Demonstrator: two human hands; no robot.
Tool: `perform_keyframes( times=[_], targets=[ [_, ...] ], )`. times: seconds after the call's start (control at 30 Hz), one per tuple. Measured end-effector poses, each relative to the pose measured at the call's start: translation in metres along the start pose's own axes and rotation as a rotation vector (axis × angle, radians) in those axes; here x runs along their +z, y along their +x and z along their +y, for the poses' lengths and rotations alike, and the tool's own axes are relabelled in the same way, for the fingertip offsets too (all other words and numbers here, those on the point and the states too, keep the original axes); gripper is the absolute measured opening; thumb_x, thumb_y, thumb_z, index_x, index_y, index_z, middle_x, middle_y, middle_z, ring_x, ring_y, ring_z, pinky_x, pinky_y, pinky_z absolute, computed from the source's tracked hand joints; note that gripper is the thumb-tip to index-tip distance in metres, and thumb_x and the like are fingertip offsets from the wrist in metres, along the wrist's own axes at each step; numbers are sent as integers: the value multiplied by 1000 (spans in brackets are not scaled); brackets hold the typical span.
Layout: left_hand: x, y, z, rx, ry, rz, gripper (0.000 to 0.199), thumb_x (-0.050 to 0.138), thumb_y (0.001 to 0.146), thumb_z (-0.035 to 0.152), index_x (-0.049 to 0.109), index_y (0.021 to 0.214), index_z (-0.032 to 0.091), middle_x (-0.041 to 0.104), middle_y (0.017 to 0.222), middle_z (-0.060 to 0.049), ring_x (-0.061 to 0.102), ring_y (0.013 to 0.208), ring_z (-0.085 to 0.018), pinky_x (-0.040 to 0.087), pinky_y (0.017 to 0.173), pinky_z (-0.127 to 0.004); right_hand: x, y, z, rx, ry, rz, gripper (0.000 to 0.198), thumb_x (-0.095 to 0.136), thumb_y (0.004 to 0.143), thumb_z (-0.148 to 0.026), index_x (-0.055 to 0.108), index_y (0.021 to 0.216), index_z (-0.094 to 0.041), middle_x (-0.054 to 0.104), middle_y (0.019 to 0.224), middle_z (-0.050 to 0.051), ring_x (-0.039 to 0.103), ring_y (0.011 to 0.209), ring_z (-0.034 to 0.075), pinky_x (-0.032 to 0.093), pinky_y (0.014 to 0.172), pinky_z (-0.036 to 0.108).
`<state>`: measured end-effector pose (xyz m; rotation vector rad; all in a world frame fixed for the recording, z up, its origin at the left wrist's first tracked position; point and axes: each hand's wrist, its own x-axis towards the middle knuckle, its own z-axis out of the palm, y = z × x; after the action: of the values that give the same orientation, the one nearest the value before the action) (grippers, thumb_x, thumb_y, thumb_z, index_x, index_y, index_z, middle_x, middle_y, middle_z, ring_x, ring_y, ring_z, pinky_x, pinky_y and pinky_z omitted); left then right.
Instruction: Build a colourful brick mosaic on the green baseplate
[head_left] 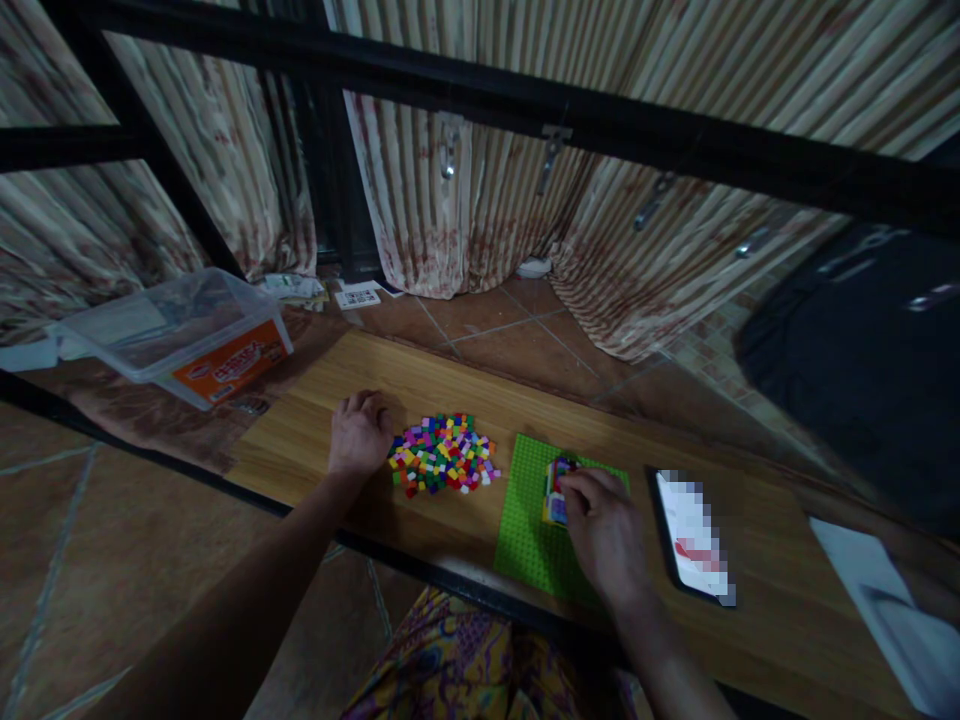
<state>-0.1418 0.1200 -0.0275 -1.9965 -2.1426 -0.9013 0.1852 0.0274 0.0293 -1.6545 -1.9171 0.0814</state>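
A heap of small toy bricks (444,455) in many colours lies loose on the wooden board. Touching or almost touching its left edge, my left hand (361,432) rests with its fingers curled under; whatever they may hold is hidden. To the right of the heap is a bright green studded baseplate (525,530). On its upper part sits a small multicoloured brick build (555,505), with yellow at its lower edge. My right hand (609,525) reaches over the plate, thumb and fingers pinched at the build's right side. What lies between the fingertips is too small to make out.
A phone (694,540) with a lit, pixelated screen lies right of the baseplate. At the left stands a clear plastic box (202,330) with an orange label. White sheets (885,610) lie at the far right. A dark metal rail (480,110) crosses above, before striped curtains.
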Motion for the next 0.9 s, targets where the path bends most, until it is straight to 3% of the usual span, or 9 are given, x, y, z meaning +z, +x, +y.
perform_keyframes(
  times=[0.33, 0.53, 0.67, 0.9],
  targets=[
    [-2, 0, 1, -3, -30, -7, 34, 42, 84, 25, 64, 107, 12, 62, 113, -16, 54, 106, -31, 42, 95, -47, 1, 2, -9, 32, 11, -12, 29, 42, 88, -19, 65, 70, -19, 64, 86, 8, 55, 82, 20, 45, 76, 35],
    [-1, 0, 1, -1, -48, 4, 33, 42, 84, 25, 65, 104, 13, 63, 112, -16, 54, 106, -31, 41, 96, -48, -10, -4, -6, 128, 97, 105, 24, 47, 89, -30, 69, 90, -18, 66, 97, 8, 60, 90, 20, 47, 83, 36],
    [-1, 0, 1, -8, -22, 10, 34, 42, 85, 25, 65, 105, 11, 63, 113, -16, 54, 106, -31, 42, 95, -46, -16, -9, -11, 195, 128, 162, 24, 49, 89, -33, 69, 93, -19, 67, 98, 7, 61, 92, 20, 47, 83, 35],
    [-2, 0, 2, -18, -22, -2, 33, 43, 84, 24, 65, 104, 12, 63, 113, -15, 55, 103, -31, 43, 94, -45, 13, -14, -47, 12, 164, 5, 23, 46, 90, -22, 69, 93, -20, 67, 94, 6, 61, 90, 19, 48, 83, 33]
  ],
)
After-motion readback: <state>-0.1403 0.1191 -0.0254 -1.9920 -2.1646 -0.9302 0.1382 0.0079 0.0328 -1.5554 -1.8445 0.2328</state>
